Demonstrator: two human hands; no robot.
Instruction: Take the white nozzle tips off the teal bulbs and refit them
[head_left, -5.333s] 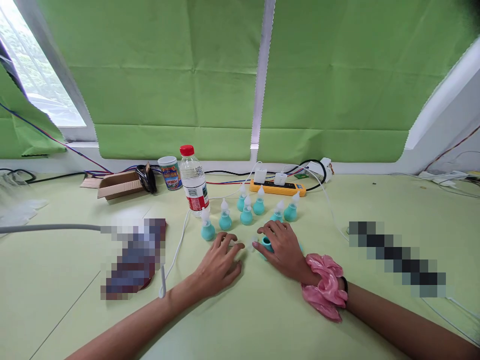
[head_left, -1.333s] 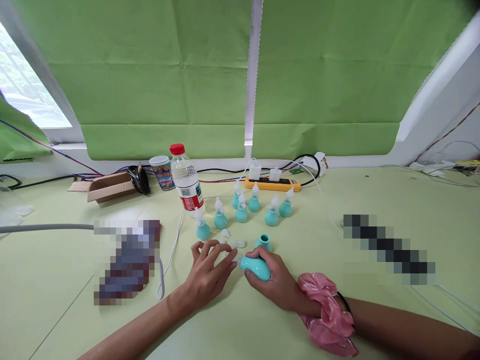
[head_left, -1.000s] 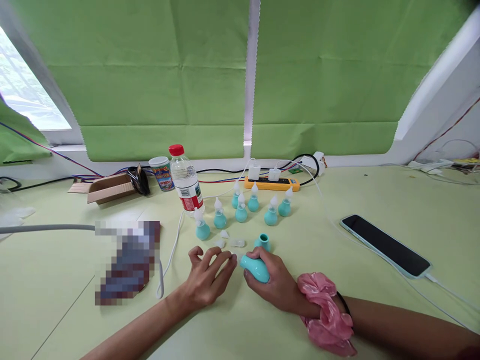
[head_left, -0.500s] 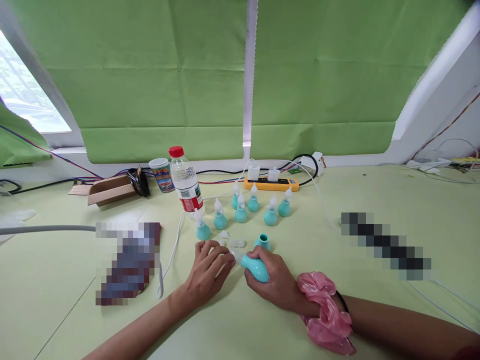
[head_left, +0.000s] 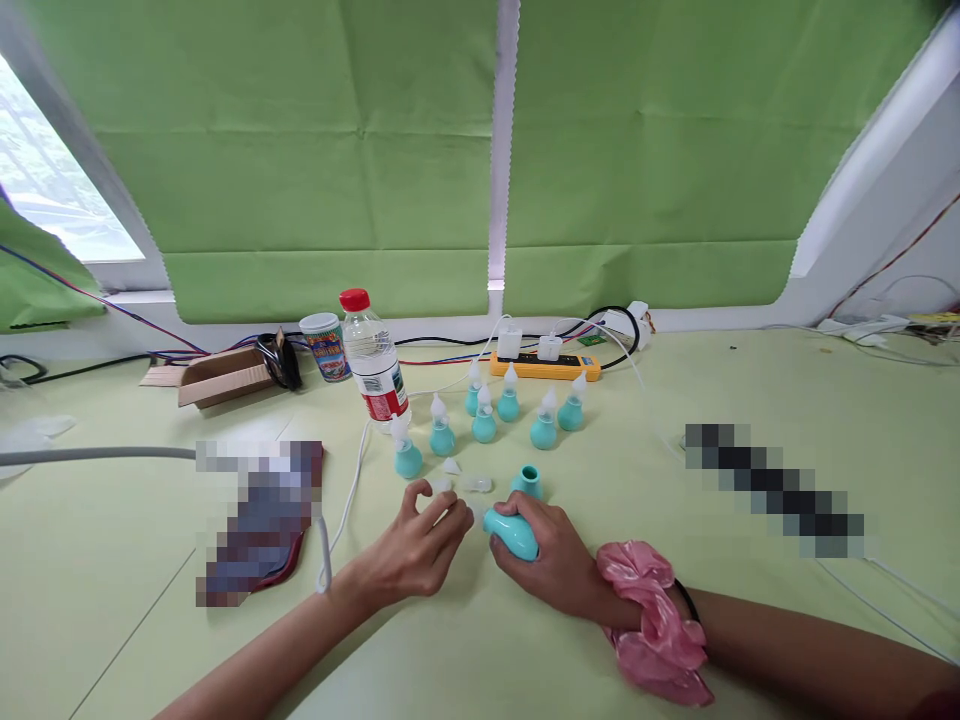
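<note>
My right hand (head_left: 551, 560) is wrapped round a teal squeeze bulb (head_left: 511, 535), its neck pointing left. My left hand (head_left: 420, 545) pinches a clear plastic piece (head_left: 478, 513), mostly hidden by the fingertips, just off the bulb's neck. Behind the right hand stands another teal bulb (head_left: 529, 481), upright with its mouth uncovered. Loose translucent parts, among them a clear tube (head_left: 477, 484) and a small white tip (head_left: 451, 466), lie beyond the left fingers. Several assembled bulb nasal aspirators (head_left: 544, 425) with clear collars and pale tips stand farther back.
A red-capped water bottle (head_left: 377, 375), a patterned cup (head_left: 326, 347) and an open cardboard box (head_left: 225, 378) stand at the back left. An orange power strip (head_left: 546, 367) with white chargers lies behind the aspirators. Cables cross the table; blurred objects lie on both sides.
The clear piece has come apart from the held bulb's neck, with my left hand drawn slightly back. My right hand keeps its grip on the bulb.
</note>
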